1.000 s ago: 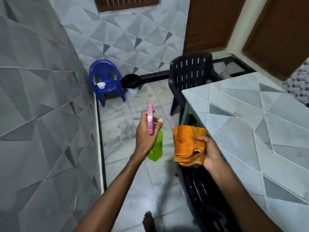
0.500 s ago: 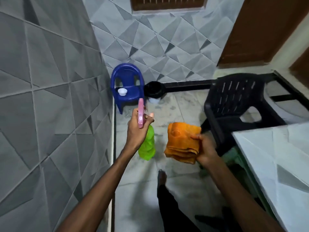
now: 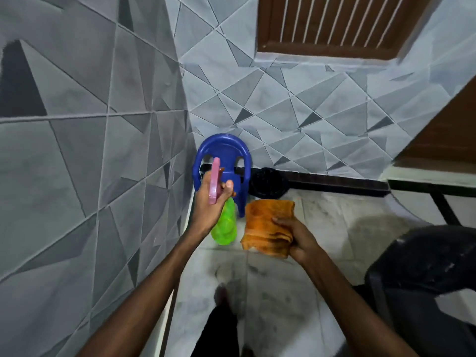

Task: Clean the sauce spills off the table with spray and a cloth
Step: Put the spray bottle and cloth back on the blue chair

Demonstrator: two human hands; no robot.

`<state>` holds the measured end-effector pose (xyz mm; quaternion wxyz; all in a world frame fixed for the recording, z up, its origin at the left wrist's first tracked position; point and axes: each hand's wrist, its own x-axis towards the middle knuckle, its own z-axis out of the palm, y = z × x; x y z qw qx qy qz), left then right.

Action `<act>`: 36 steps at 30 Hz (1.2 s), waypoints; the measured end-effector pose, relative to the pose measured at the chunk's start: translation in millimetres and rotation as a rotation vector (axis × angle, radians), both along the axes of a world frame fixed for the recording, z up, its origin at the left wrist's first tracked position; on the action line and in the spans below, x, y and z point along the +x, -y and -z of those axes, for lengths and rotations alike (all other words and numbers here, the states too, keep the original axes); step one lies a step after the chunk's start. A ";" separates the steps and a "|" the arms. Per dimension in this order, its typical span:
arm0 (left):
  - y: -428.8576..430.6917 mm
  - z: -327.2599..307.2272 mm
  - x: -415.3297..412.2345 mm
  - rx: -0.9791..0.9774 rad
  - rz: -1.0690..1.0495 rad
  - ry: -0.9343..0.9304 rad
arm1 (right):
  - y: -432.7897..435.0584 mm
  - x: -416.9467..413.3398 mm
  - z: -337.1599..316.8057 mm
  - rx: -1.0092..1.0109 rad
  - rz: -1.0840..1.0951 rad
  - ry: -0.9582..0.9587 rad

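1. Green plastic spray bottle with a pink trigger head, up in mid-air over the pale floor, roughly upright, leaning a bit.
2. Gripped round the neck by the left hand: fingers curled in under the pink head, green body hanging out below the fist and slightly to its right.
3. Orange cloth, folded into a thick wad, just right of the bottle and about level with it. Can't tell if touching or not.
4. Pinched by the right hand at the wad's lower right corner: thumb on top, fingers tucked underneath, most of the cloth sticking out up and left of the grip.
5. Behind both: small blue plastic chair in the corner of the grey tiled walls, with a round black bin-looking thing just beside it on the right.
6. Black plastic chair over at the right edge, closer in, pretty blurry.
7. Bare foot, kinda smeared, down on the floor between the two forearms.
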<state>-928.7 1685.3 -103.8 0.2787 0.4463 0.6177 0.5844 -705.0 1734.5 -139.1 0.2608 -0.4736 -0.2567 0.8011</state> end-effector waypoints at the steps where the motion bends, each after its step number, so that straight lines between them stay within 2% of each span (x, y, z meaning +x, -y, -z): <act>1: -30.7 3.6 -14.8 0.011 -0.002 -0.004 | -33.4 -17.2 8.0 -0.009 0.002 0.032; 12: -300.8 84.4 -151.5 -0.019 -0.008 -0.012 | -297.6 -156.6 79.8 -0.128 0.028 0.037; 15: -365.6 124.9 -187.7 -0.079 -0.013 0.105 | -357.5 -190.5 121.8 -0.158 0.031 0.087; 18: -428.2 177.0 -222.7 -0.105 0.002 0.121 | -418.0 -223.4 184.8 -0.181 0.060 0.172; 21: -494.0 258.5 -259.3 -0.131 -0.027 0.190 | -476.9 -260.6 273.9 -0.199 0.040 0.228; 27: -571.9 396.6 -311.7 -0.164 -0.001 0.282 | -549.0 -321.7 421.1 -0.216 -0.004 0.334; 31: -600.0 466.7 -339.8 -0.195 0.021 0.242 | -579.1 -361.8 498.9 -0.265 0.005 0.320; 34: -609.3 508.4 -349.9 -0.253 -0.003 0.067 | -590.7 -386.3 548.4 -0.241 0.040 0.362; 36: -613.0 531.6 -354.4 -0.271 0.012 0.047 | -594.7 -398.4 572.5 -0.249 0.043 0.378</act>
